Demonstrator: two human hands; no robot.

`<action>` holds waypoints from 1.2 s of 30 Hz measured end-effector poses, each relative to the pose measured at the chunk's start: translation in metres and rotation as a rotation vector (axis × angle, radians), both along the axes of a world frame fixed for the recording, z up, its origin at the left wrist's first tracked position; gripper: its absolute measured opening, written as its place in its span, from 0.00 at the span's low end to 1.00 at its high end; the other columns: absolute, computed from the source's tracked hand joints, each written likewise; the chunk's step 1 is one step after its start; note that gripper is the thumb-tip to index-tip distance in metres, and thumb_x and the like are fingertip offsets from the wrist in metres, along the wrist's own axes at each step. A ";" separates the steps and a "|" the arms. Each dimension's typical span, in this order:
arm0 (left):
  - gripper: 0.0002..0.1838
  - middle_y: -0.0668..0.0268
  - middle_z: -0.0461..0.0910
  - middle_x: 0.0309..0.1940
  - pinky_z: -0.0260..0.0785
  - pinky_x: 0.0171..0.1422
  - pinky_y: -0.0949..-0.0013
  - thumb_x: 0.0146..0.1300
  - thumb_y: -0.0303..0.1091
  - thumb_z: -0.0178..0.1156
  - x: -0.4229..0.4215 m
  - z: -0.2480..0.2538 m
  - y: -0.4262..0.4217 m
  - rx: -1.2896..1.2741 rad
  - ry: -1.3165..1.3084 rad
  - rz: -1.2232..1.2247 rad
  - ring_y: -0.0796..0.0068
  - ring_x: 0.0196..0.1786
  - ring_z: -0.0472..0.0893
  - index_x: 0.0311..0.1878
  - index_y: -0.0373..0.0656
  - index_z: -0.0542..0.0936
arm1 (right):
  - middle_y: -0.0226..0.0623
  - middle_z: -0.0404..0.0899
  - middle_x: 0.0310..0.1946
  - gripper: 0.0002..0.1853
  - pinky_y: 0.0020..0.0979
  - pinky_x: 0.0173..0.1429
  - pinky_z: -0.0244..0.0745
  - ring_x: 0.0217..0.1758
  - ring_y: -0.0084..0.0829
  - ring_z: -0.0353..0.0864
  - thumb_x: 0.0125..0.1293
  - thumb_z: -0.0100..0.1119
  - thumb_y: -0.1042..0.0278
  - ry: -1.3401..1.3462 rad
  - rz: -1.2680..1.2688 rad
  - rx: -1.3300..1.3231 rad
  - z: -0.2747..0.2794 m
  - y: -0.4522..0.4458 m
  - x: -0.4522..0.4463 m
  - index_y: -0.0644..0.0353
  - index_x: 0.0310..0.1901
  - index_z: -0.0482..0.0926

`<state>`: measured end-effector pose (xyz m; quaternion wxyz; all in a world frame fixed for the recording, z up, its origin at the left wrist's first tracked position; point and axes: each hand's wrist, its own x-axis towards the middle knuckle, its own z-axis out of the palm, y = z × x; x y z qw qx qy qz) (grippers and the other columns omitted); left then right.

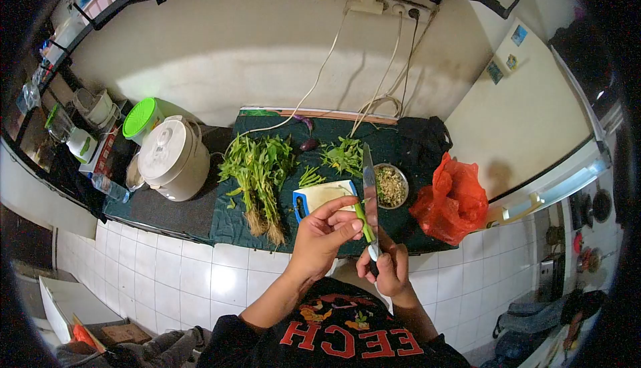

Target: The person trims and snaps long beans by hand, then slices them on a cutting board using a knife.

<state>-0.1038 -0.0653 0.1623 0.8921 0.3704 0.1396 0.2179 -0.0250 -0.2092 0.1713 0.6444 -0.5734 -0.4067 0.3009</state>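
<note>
My left hand (328,234) pinches a green stalk (364,223) between thumb and fingers. In my right hand (388,269) is a knife (369,188), gripped by its handle, with the long blade pointing up and away beside the stalk. Beneath them lies a white cutting board (320,196) with a blue edge, partly hidden by my left hand. Short cut green pieces (311,177) and a pile of picked leaves (343,157) are just beyond the board. A bowl (391,186) of chopped pieces stands right of the blade.
Leafy greens with roots (260,174) lie left of the board. A purple eggplant (309,144) is at the back. On the right sits a red plastic bag (452,200), with a fridge (527,114) beyond. A white rice cooker (173,157) stands at the left.
</note>
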 end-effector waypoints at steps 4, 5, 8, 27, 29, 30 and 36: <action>0.25 0.64 0.83 0.40 0.76 0.49 0.74 0.61 0.22 0.66 0.001 0.003 0.004 0.014 0.022 -0.010 0.79 0.42 0.82 0.62 0.35 0.73 | 0.34 0.74 0.16 0.40 0.20 0.17 0.57 0.12 0.17 0.63 0.74 0.39 0.39 -0.020 -0.017 0.012 -0.006 0.001 0.000 0.73 0.70 0.58; 0.25 0.64 0.83 0.40 0.76 0.49 0.74 0.61 0.22 0.66 0.001 0.003 0.004 0.017 0.018 -0.009 0.79 0.42 0.82 0.62 0.35 0.73 | 0.34 0.74 0.16 0.40 0.20 0.17 0.57 0.12 0.17 0.63 0.74 0.39 0.39 -0.021 -0.018 0.013 -0.007 0.001 0.001 0.73 0.70 0.58; 0.25 0.61 0.84 0.42 0.74 0.48 0.73 0.61 0.23 0.66 0.002 0.000 0.006 0.051 0.009 -0.008 0.77 0.42 0.82 0.62 0.34 0.73 | 0.34 0.74 0.16 0.40 0.20 0.17 0.57 0.12 0.17 0.63 0.75 0.39 0.39 -0.015 -0.016 0.029 -0.007 0.004 0.001 0.74 0.69 0.59; 0.17 0.62 0.84 0.38 0.78 0.44 0.72 0.64 0.25 0.64 0.008 0.004 0.024 0.185 0.019 0.130 0.76 0.37 0.84 0.55 0.33 0.77 | 0.34 0.74 0.16 0.39 0.20 0.17 0.58 0.12 0.18 0.64 0.76 0.36 0.41 -0.041 -0.029 0.005 -0.012 0.018 0.005 0.80 0.62 0.65; 0.17 0.62 0.85 0.37 0.78 0.44 0.72 0.64 0.25 0.64 0.009 0.001 0.025 0.162 0.021 0.121 0.76 0.37 0.84 0.56 0.33 0.77 | 0.34 0.74 0.16 0.39 0.21 0.17 0.58 0.12 0.18 0.64 0.75 0.36 0.40 -0.038 -0.034 0.006 -0.008 0.019 0.002 0.80 0.62 0.65; 0.18 0.61 0.85 0.37 0.78 0.45 0.72 0.64 0.24 0.64 0.009 0.000 0.025 0.139 0.020 0.110 0.77 0.38 0.84 0.56 0.32 0.77 | 0.34 0.74 0.17 0.39 0.21 0.17 0.58 0.12 0.18 0.64 0.75 0.36 0.40 -0.041 -0.066 -0.009 -0.004 0.020 -0.001 0.80 0.59 0.67; 0.18 0.61 0.85 0.38 0.78 0.46 0.73 0.64 0.25 0.65 0.012 0.000 0.021 0.064 -0.003 0.068 0.77 0.37 0.83 0.56 0.32 0.77 | 0.35 0.75 0.18 0.37 0.21 0.18 0.59 0.12 0.18 0.64 0.75 0.36 0.38 -0.038 -0.062 0.014 -0.008 0.021 0.002 0.76 0.48 0.72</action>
